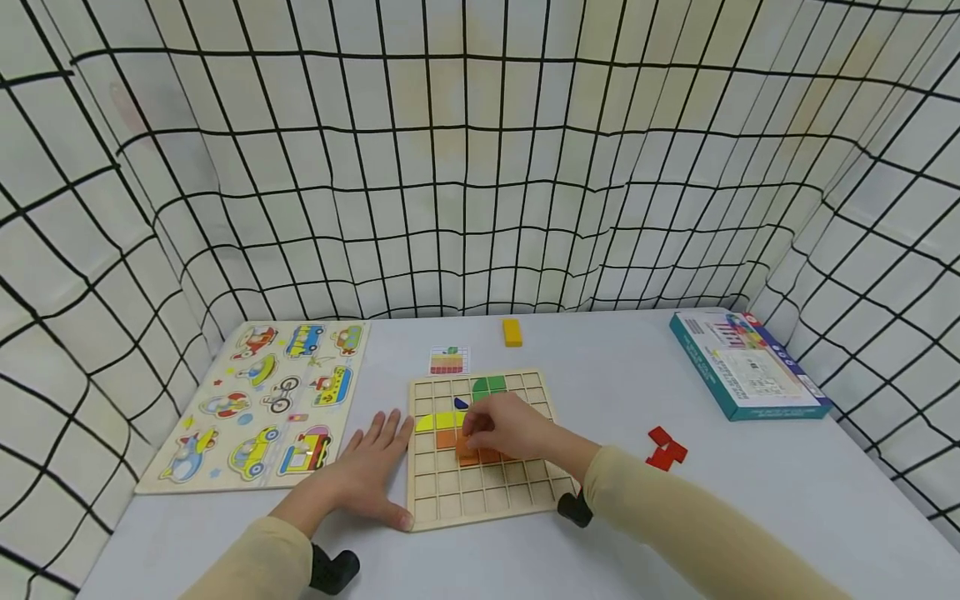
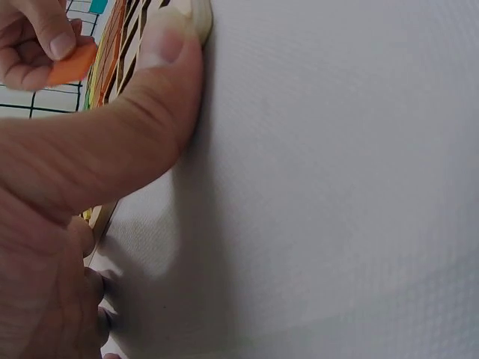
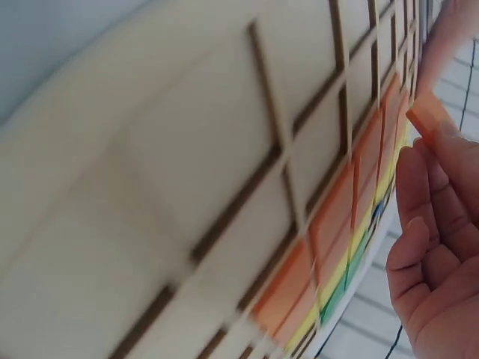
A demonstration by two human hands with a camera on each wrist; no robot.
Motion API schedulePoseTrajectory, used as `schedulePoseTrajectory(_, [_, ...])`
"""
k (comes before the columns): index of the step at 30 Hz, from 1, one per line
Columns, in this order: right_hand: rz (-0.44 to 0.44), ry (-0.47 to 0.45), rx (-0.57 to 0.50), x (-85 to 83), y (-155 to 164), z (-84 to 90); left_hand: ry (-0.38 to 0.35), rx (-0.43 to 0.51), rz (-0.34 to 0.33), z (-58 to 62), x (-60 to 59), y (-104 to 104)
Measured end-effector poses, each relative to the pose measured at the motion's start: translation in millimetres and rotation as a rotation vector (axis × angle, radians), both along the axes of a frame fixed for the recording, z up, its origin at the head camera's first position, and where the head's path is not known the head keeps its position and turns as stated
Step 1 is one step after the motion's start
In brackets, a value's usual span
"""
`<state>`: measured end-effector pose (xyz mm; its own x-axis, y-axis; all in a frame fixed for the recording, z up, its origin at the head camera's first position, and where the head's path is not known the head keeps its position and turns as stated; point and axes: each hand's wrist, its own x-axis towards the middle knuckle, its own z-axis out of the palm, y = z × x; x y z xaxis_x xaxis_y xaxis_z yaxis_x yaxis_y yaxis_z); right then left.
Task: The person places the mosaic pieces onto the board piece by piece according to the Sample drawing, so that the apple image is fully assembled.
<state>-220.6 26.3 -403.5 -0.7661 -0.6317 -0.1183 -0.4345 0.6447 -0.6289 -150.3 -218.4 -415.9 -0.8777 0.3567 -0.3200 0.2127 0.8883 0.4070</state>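
Note:
A wooden grid board (image 1: 450, 500) lies on the grey table in front of me. My left hand (image 1: 375, 467) rests flat on the table beside the board's left edge, and its thumb (image 2: 161, 67) presses the near corner (image 2: 200, 19). My right hand (image 1: 487, 429) hovers over the board's middle and pinches a small orange piece (image 2: 72, 66) (image 3: 426, 114) between its fingertips. Orange pieces (image 1: 480, 455) (image 3: 337, 224), a yellow piece (image 1: 437, 422), a green piece (image 1: 488, 384) and a small blue piece (image 1: 460, 403) lie in the grid.
A vehicle peg puzzle (image 1: 262, 404) lies at the left. A pattern card (image 1: 448, 360) and a yellow block (image 1: 512, 332) sit beyond the board. Red pieces (image 1: 664, 448) lie to the right, a blue box (image 1: 746, 363) at the far right. Grid-patterned cloth walls enclose the table.

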Motion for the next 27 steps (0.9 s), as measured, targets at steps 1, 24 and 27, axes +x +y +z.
schedulePoseTrajectory(1, [0.008,0.006,0.009,1.5,-5,-1.0,-0.001,-0.001,-0.001,0.0,-0.1,0])
schedulePoseTrajectory(24, [0.067,0.111,0.188,14.1,-31,-2.2,-0.001,-0.001,-0.005,0.2,-0.5,1])
schedulePoseTrajectory(27, [0.084,0.092,0.184,15.0,-30,-3.2,-0.004,-0.003,-0.001,0.7,0.2,0])
